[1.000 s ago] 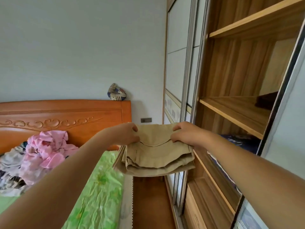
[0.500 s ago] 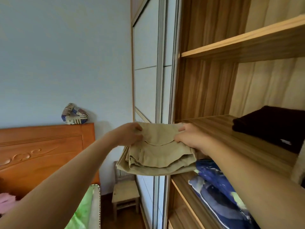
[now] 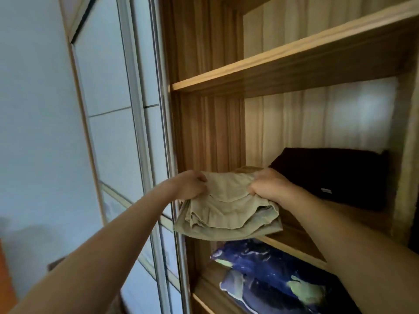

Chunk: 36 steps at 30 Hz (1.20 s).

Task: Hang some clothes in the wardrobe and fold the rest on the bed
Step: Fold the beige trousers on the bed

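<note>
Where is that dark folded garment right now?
In the head view, the dark folded garment lies on the wardrobe's middle shelf, right of centre, behind the right hand and above the blue bedding.

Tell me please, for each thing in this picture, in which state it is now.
Khaki garment: folded, gripped by both hands, over the middle shelf front.
Left hand: grips the garment's left side.
Right hand: grips its right side.
Dark garment: folded, lying on that shelf.
Blue bedding: bundled on the lower shelf.
Sliding door: slid aside.
</note>
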Motion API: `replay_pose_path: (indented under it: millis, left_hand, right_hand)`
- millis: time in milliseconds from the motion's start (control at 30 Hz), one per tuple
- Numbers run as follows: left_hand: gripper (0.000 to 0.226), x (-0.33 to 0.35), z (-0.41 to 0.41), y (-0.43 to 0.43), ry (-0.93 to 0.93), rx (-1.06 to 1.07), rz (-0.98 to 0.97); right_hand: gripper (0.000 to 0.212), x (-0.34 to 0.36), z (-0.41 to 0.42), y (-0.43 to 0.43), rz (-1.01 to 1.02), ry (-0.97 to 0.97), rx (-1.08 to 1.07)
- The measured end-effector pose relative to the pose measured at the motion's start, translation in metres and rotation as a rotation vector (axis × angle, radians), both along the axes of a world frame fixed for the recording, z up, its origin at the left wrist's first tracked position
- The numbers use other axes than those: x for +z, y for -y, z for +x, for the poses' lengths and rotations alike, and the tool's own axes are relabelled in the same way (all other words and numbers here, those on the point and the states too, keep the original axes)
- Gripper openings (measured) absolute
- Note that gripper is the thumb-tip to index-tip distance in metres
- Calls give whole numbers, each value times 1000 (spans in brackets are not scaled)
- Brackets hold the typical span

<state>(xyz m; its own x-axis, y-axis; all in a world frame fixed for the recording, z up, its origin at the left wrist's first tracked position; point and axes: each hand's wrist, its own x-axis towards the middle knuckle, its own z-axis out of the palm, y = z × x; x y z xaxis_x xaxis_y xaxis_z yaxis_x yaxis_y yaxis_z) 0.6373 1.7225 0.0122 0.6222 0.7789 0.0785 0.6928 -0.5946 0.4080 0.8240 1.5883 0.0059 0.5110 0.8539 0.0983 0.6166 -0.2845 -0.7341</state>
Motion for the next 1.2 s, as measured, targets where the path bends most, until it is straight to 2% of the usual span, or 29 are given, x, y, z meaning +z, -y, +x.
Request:
replay_pose_path:
  millis: [100,233,300,367,433,533,600,667,800,867,933,1000,1100,1200]
  left_hand:
    - [28,-2,37,-31,20,-112,-76]
    - [36,-9,87,-52,21,-265,-207]
    - [40,-15,113,-54,23,-359,-264]
    - [45,-21,137,-49,-9,-464,-276]
    - [50,-28,159,-43,-24,-560,-275]
    - [48,-36,187,-35,8,-669,-235]
    - [44,-39,203,-31,33,-717,-204]
    - [39,-42,212,-30,8,-760,-162]
    - [66,-51,211,-39,-312,-771,23]
    - [66,-50,211,-39,-361,-746,86]
    - [58,-45,215,-30,-296,-736,169]
    - [68,-45,221,-15,-196,-771,143]
    - [96,-65,228,2,-292,-795,51]
    - [97,-87,234,-3,-286,-770,-66]
  right_hand:
    - [30,-3,26,-12,-17,-20,-101]
    - [25,-4,57,-7,-96,14,-257]
    - [19,-5,70,7,-204,64,-325]
    - [19,-7,80,24,-333,122,-382]
    - [9,-10,87,40,-427,174,-451]
    - [19,-16,94,58,-502,246,-548]
    - [14,-18,94,66,-557,299,-586]
    - [30,-24,92,69,-650,349,-591]
    - [66,-42,83,64,-864,440,-642]
    - [73,-41,79,58,-870,478,-684]
    - [68,-39,81,52,-796,564,-665]
    - [61,-45,88,46,-718,551,-593]
    - [83,-67,102,44,-705,386,-571]
    - [91,-82,118,43,-674,345,-586]
